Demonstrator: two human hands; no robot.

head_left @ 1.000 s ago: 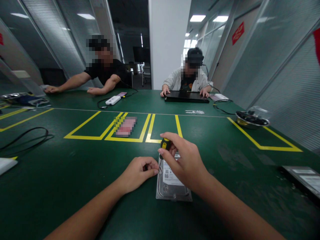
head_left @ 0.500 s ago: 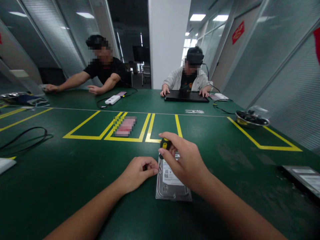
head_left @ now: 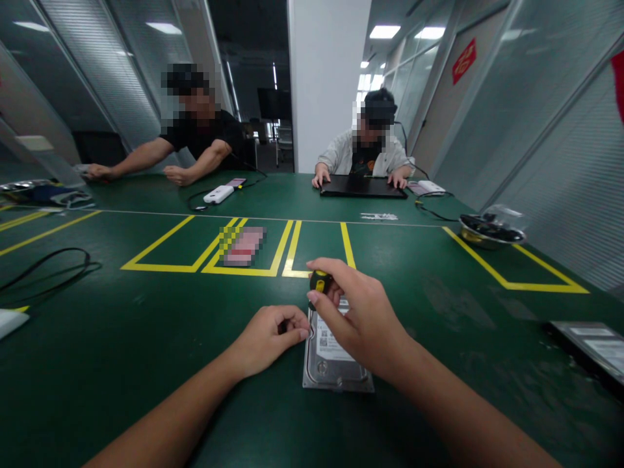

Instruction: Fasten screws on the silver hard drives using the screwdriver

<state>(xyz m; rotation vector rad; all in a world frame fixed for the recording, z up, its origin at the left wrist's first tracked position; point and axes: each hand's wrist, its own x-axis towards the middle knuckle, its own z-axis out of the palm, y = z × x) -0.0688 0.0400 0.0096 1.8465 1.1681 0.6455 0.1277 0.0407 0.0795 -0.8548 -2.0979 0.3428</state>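
A silver hard drive [head_left: 336,376] with a white label lies flat on the green table before me. My right hand [head_left: 361,305] is closed round the black and yellow handle of a short screwdriver [head_left: 320,282]. Its thin shaft points down at the drive's left edge, and the tip is too small to make out. My left hand [head_left: 275,338] is curled at that same edge, thumb and fingertips together by the shaft. Something dark shows between its fingers, but I cannot tell what. The right hand covers part of the drive's label and far end.
Another drive-like unit [head_left: 592,348] lies at the right edge. A metal bowl [head_left: 492,237] of dark items stands farther back. A black cable [head_left: 49,253] loops at left. Across the table sit two people; one has both hands on a black panel [head_left: 363,186]. Yellow tape [head_left: 244,270] marks the table.
My right hand and the screwdriver handle have shifted very slightly, the handle turning a little to the left. The left hand and the drive stay in place. The person at left has moved a hand slightly.
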